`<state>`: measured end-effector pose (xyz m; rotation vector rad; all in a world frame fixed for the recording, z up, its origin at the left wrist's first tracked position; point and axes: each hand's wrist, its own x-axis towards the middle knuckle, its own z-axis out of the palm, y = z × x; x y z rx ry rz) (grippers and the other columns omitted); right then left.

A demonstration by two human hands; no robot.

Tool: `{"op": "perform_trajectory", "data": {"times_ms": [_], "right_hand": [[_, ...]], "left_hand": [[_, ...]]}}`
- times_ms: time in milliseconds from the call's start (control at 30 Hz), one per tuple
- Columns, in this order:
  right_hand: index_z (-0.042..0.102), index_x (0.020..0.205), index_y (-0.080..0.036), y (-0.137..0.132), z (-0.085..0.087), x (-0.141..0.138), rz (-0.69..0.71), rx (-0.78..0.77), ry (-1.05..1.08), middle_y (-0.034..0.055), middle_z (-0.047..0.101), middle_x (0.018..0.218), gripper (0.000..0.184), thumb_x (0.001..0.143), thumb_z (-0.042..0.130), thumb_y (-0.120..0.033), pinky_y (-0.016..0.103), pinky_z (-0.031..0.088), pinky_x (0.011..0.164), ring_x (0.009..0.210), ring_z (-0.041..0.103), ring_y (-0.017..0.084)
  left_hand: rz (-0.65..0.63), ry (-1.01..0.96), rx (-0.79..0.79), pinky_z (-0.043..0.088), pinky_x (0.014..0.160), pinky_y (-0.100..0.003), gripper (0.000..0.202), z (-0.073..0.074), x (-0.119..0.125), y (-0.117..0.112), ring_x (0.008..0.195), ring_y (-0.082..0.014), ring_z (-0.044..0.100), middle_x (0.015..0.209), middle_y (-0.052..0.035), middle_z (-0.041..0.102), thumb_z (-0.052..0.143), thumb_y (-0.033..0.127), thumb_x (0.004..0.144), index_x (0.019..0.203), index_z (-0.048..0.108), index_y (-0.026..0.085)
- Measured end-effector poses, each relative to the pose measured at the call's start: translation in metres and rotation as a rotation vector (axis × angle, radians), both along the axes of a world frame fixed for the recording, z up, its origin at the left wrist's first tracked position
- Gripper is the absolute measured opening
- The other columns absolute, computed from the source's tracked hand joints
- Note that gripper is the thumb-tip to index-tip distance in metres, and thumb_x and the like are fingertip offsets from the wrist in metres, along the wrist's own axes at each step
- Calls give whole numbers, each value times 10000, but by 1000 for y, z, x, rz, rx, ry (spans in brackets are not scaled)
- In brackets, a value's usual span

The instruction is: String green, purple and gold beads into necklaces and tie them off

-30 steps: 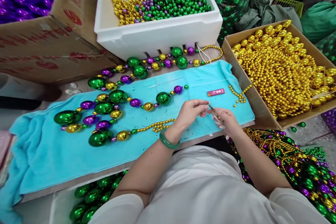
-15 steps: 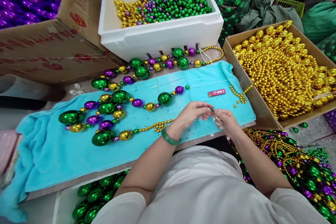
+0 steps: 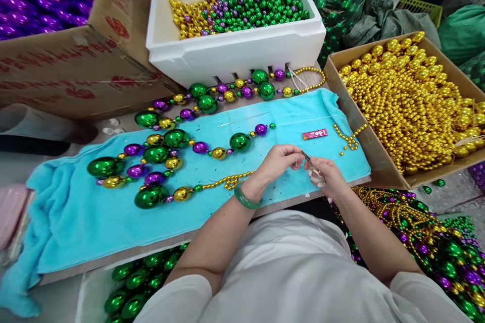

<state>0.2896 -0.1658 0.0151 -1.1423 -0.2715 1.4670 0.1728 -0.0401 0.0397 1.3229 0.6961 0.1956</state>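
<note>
My left hand [image 3: 278, 161], with a green bangle on the wrist, and my right hand [image 3: 326, 176] meet over the near right part of a turquoise towel [image 3: 94, 222]. The right hand's fingers are closed on a small metal tool [image 3: 307, 160], perhaps scissors. The left hand's fingertips pinch something too thin to make out at the tool's tip. To the left of my hands, a long string of big green, purple and gold beads [image 3: 166, 149] lies on the towel, ending in a thin gold bead strand [image 3: 227, 181].
A white foam box [image 3: 235, 50] of mixed beads stands at the back, a cardboard box of gold beads [image 3: 409, 101] at the right, and a large cardboard box [image 3: 76, 60] at the left. A small red packet [image 3: 315, 134] lies on the towel. Bead strands pile at lower right.
My hands stay together in the same spot; the view has shifted slightly, with little else changed.
</note>
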Motion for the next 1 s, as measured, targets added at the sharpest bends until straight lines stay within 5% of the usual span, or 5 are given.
{"op": "perform_trajectory", "data": {"times_ms": [300, 433, 567, 733, 1000], "right_hand": [[633, 698, -144, -5, 12, 29, -66, 0, -109, -53, 365, 464, 468, 722, 658, -611, 216, 148, 368, 378, 224, 46], [687, 799, -158, 1, 14, 49, -148, -33, -804, 22, 516, 598, 385, 794, 607, -534, 266, 361, 514, 550, 440, 130], [718, 1012, -176, 12, 16, 45, -97, -21, -1475, 153, 638, 1087, 302, 776, 660, -354, 433, 426, 847, 1022, 511, 296], [707, 1055, -244, 23, 29, 23, 163, 384, -1122, 69, 674, 1020, 246, 848, 614, -338, 312, 464, 673, 787, 579, 171], [680, 747, -200, 42, 42, 14, 271, 477, -1145, 23, 641, 715, 142, 852, 597, -248, 275, 395, 623, 643, 532, 131]], "left_hand": [[13, 93, 348, 392, 549, -219, 175, -7, -10, 8, 536, -89, 484, 551, 17, 560, 614, 293, 742, 708, 691, 139], [59, 11, 120, 435, 544, -212, 344, -6, -11, 11, 559, -89, 524, 618, 14, 588, 638, 274, 719, 1015, 696, 107], [65, -50, 89, 405, 476, -174, 603, 12, -8, 7, 568, -85, 548, 664, 11, 620, 645, 257, 735, 1317, 542, 133], [72, -69, -40, 394, 455, -168, 663, 25, -9, 0, 563, -95, 594, 625, 39, 588, 677, 245, 729, 1358, 490, 157], [159, 3, -240, 429, 505, -215, 380, 16, -38, -1, 542, -81, 569, 721, -20, 658, 728, 296, 697, 1030, 689, 119]]}}
